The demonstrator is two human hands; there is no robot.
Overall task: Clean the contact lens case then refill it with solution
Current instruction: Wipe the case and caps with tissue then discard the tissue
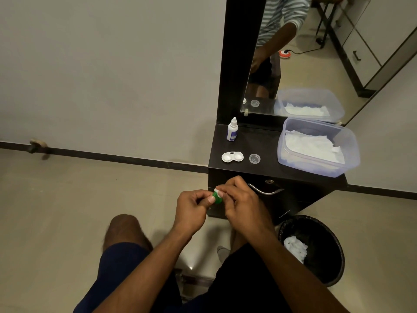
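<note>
I see my left hand [191, 211] pinched shut on a small green cap [218, 198], smooth round plastic, thumb pressed against its side. My right hand [242, 203] is curled closed just beside it, its fingertips pushing a scrap of white tissue [217, 190] against the cap's top edge. Both hands hang in front of the dark cabinet, below the counter [268, 143], whose top is matte black.

The contact lens case [232, 157] lies open on that counter: glossy white plastic, two shallow round wells joined side by side. Just beside it, to the right, sits a small clear round lid [254, 158], flat on the surface. Behind the case stands the solution bottle [232, 129], upright, white with a tapered nozzle and a blue label band; I cannot read its writing.

On the right end of the counter rests a translucent, rounded rectangular plastic tub [348, 152] holding crumpled white tissues. A mirror [304, 53] in a black frame rises behind it. On the floor beside my right forearm stands a black mesh bin [331, 263] with a wad of white tissue inside. Nothing blocks the case from view.
</note>
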